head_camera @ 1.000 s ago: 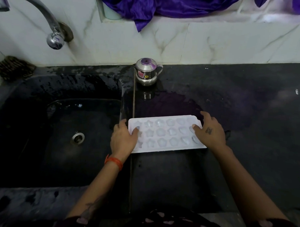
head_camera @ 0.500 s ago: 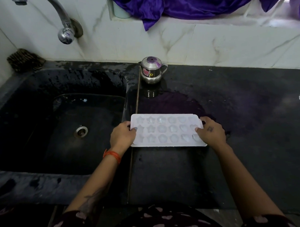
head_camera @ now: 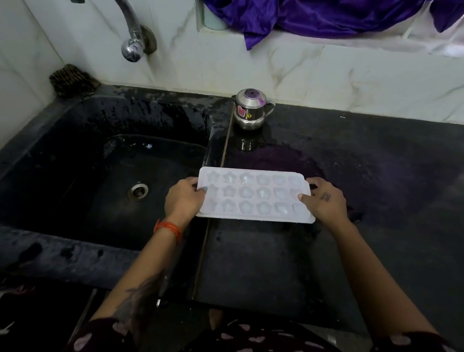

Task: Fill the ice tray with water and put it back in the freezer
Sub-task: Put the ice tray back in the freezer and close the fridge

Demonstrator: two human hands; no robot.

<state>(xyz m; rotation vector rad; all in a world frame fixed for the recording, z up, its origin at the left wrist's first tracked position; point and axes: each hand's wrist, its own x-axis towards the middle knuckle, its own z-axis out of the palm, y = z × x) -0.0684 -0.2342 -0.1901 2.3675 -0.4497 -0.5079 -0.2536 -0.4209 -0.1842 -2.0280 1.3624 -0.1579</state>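
Tray (head_camera: 255, 194): white, star and flower wells facing up, held level across the seam where sink (head_camera: 67, 160) meets bench (head_camera: 384, 197); cannot tell whether lifted clear or resting on the bench edge.
Left hand (head_camera: 183, 201): on the tray's left short end, thumb laid over the rim, fingers curled beneath; grip closed on the tray.
Right hand (head_camera: 326, 200): on the right short end, thumb on top near the last wells, fingers wrapped under; grip likewise closed on the tray.
Why two ends: probably to keep the tray flat, so that shallow wells spill nothing when carried.
Wells: glossy, perhaps holding water; too dim to tell how full.
Tap (head_camera: 131, 45): up and to the left over the sink, well apart from the tray; no stream visible.
Pot (head_camera: 251, 109): small steel one with a lid, standing on the bench behind the tray, apart from it.
Scrubber (head_camera: 72, 80): at the sink's back left corner, out of the way.
Cloth (head_camera: 325, 12): purple, draped on the ledge above.
Freezer: not in view.
Step, by judgement: either about to move under the tap or about to carry off; level hold suits both.
Risk: wet bench and wet rims, so slipping or tilting likely to slosh the wells.
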